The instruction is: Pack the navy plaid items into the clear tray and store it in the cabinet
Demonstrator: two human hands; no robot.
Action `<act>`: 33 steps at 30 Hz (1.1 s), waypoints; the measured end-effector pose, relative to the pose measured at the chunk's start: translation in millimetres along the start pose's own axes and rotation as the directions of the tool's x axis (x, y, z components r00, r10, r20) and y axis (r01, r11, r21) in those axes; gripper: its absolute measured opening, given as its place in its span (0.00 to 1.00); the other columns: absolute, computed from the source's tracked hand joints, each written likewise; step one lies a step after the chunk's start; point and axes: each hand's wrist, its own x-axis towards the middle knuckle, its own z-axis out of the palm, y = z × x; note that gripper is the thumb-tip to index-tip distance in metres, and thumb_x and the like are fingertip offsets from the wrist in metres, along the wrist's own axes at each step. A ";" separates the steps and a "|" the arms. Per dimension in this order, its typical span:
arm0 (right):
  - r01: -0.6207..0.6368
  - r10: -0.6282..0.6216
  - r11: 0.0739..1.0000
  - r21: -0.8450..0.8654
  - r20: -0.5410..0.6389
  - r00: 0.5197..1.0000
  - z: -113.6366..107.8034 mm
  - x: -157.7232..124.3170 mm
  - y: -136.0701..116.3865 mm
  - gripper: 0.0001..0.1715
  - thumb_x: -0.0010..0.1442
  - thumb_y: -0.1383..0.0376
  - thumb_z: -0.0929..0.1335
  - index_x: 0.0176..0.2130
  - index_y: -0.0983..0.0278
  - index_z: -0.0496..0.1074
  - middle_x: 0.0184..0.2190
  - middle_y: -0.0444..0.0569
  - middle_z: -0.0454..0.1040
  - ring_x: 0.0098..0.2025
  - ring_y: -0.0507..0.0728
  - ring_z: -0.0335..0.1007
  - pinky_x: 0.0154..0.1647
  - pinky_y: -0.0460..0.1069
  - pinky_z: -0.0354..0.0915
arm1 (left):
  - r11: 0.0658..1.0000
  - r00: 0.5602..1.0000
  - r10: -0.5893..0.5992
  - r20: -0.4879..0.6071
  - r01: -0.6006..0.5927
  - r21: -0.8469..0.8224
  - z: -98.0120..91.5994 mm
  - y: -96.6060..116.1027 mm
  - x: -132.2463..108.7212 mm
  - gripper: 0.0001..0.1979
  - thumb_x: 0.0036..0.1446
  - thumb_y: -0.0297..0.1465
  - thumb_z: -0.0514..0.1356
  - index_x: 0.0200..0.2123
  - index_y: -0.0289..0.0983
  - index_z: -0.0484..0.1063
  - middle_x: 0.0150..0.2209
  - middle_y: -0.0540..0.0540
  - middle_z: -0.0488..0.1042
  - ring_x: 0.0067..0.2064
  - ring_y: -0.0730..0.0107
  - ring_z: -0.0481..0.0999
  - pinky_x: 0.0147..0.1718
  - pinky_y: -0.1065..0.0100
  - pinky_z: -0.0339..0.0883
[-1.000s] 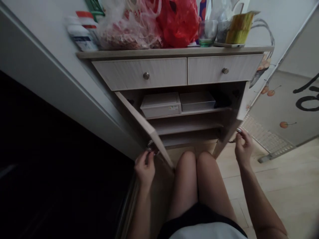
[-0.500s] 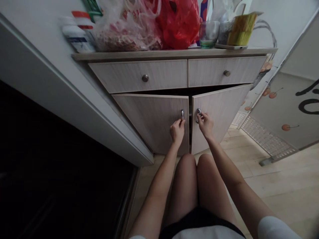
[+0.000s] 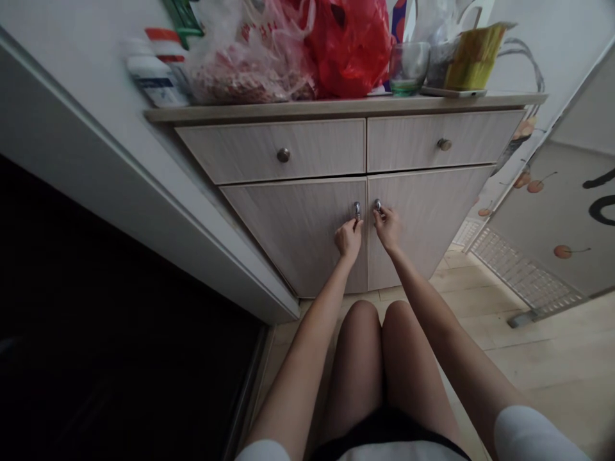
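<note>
Head view showed us at the cabinet [image 3: 312, 113], both arms reaching forward to its two doors. The left door [image 3: 288, 237] and the right door [image 3: 435, 211] lay almost flush, with a thin seam between them and a narrow dark line above the left one. Our left hand [image 3: 349, 239] pinched the lower end of the left handle [image 3: 357, 207], fingertips drawn close together. Our right hand [image 3: 387, 229] held the right handle [image 3: 377, 204] in a similar light pinch, though its fingers hid the lower part, so we could not tell how far they wrapped round it.

We judged the doors stiff and flat, of middling weight, and probably borne by hinges at their outer edges, so fingertips seemed enough. The handles looked like hard, shiny metal, likely a little slippery; hooking a finger behind each would have been surer than pinching its tip. Set near the inner edges, they seemed the best place to hold, giving good leverage and keeping fingers off the seam. We thought a gentle, even touch wise, since the glass [image 3: 408, 69] on top looked fragile and stood beside the red bag [image 3: 350, 54].
</note>
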 end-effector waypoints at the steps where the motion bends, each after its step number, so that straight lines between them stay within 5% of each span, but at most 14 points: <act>1: -0.002 0.002 1.000 0.003 0.004 1.000 1.4 1.9 0.6 0.25 0.68 0.51 0.60 0.45 0.64 0.78 0.37 0.55 0.75 0.36 0.59 0.71 0.40 0.53 0.64 | 1.000 1.000 0.003 0.000 -0.003 0.001 1.3 -0.5 2.2 0.14 0.67 0.38 0.57 0.40 0.37 0.81 0.40 0.37 0.82 0.38 0.61 0.77 0.35 0.67 0.56; 23: 0.012 -0.009 0.999 -0.044 0.058 0.998 12.8 20.4 8.3 0.20 0.68 0.56 0.62 0.44 0.66 0.76 0.38 0.57 0.78 0.38 0.61 0.72 0.41 0.52 0.64 | 0.986 0.993 0.077 0.090 -0.063 -0.152 6.1 -12.9 26.4 0.13 0.66 0.34 0.58 0.43 0.34 0.81 0.40 0.36 0.82 0.42 0.59 0.80 0.41 0.66 0.66; 28: 0.035 -0.035 0.999 -0.017 0.047 0.998 15.7 22.7 15.0 0.22 0.68 0.53 0.62 0.42 0.67 0.76 0.36 0.58 0.77 0.37 0.61 0.72 0.41 0.53 0.65 | 0.959 0.994 0.060 0.087 -0.033 -0.283 4.6 -18.6 23.1 0.14 0.63 0.27 0.60 0.51 0.33 0.78 0.49 0.35 0.81 0.47 0.60 0.82 0.48 0.64 0.71; 33: 0.103 -0.104 0.993 0.066 0.009 0.995 16.6 21.6 21.7 0.28 0.67 0.47 0.61 0.42 0.67 0.75 0.37 0.59 0.77 0.36 0.60 0.71 0.40 0.53 0.66 | 0.931 0.996 0.054 0.069 -0.026 -0.363 0.9 -28.4 4.5 0.13 0.63 0.29 0.60 0.48 0.34 0.79 0.49 0.37 0.81 0.47 0.61 0.82 0.50 0.63 0.72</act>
